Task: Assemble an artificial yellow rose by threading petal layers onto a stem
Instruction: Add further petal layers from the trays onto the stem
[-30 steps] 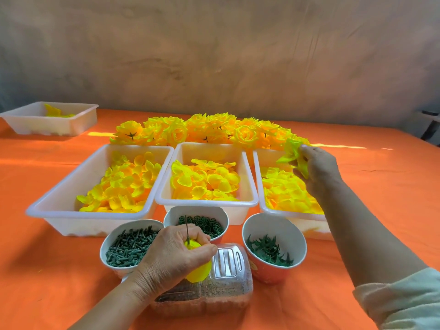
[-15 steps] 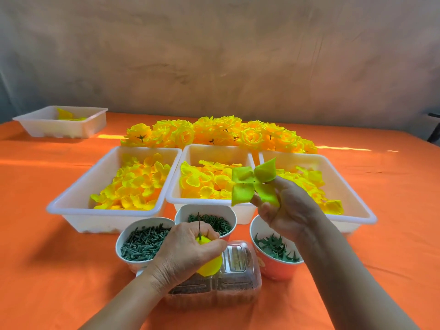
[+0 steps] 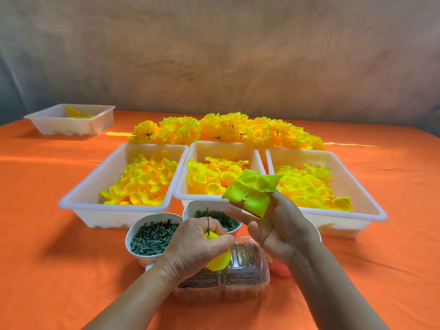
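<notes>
My left hand (image 3: 195, 248) is closed around a yellow rose bud (image 3: 217, 258), and a thin dark stem (image 3: 207, 221) sticks up out of the fist. Just to the right and slightly higher, my right hand (image 3: 281, 229) pinches a yellow-green petal layer (image 3: 252, 190) with several lobes, spread flat and facing me. The layer hangs above and to the right of the stem tip, not touching it. Most of the bud is hidden by my fingers.
Three white trays (image 3: 114, 206) of loose yellow petals stand side by side behind my hands. Finished roses (image 3: 226, 129) lie behind them. Two bowls of green parts (image 3: 152, 236) and a clear plastic box (image 3: 238, 277) sit near me. A fourth tray (image 3: 69, 120) is far left.
My right hand has carried the petal layer from the right tray back toward the stem in my left hand. The left hand has stayed in place.
</notes>
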### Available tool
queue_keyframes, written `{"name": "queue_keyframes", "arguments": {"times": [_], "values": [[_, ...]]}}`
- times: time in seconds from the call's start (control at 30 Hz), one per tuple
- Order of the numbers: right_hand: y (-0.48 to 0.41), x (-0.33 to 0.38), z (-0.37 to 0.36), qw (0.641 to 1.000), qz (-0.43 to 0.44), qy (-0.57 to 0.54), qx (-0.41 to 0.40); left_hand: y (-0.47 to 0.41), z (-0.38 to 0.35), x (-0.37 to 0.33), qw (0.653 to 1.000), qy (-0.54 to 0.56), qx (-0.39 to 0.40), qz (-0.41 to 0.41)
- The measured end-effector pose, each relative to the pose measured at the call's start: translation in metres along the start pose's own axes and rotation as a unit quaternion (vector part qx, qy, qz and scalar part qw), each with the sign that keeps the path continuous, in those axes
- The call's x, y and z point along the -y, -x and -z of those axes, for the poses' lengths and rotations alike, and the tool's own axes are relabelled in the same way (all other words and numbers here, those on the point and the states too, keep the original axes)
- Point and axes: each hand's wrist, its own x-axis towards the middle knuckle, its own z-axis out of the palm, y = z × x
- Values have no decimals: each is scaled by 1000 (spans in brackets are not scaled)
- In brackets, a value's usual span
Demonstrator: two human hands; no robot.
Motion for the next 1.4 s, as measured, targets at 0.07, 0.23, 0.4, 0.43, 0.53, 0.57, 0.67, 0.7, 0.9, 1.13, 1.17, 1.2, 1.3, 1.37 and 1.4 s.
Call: {"name": "queue_keyframes", "arguments": {"times": [0.07,0.23,0.4,0.43,0.53,0.57,0.67,0.7,0.9,1.13,1.17,1.2,1.3,1.37,1.4], "values": [[2,-1,-2,1000,11,-6,0,0,0,1,1000,-2,-1,-2],[2,-6,-5,999,31,-20,-21,0,-1,1,1000,0,-3,-6],[1,-11,-3,999,27,-41,-17,1,-1,2,1000,-2,-4,-5],[1,-12,-2,999,28,-41,-16,1,-1,2,1000,1,-6,-5],[2,-16,-1,999,28,-23,-8,1,-2,3,1000,4,-18,-4],[3,-16,-1,1000,23,-12,1,0,-3,4,1000,5,-19,-1],[4,-16,-5,999,10,32,23,0,-3,6,1000,16,-15,3],[4,-16,-5,999,11,40,25,0,-3,5,1000,17,-12,-5],[2,-22,-5,997,0,78,8,0,-2,5,999,-4,-3,-34],[6,-17,-16,999,-18,49,14,0,-1,4,999,29,14,-34],[5,-16,-14,999,-22,29,18,0,-1,4,999,27,19,-35],[6,-15,-13,999,-25,13,23,0,-1,3,999,25,26,-39],[8,-13,-7,998,-29,-2,50,1,0,3,998,34,31,-46],[10,-11,-4,997,-33,16,70,1,-1,3,998,34,23,-48],[10,-10,-3,996,-34,27,74,1,-1,3,998,33,20,-50]]}}
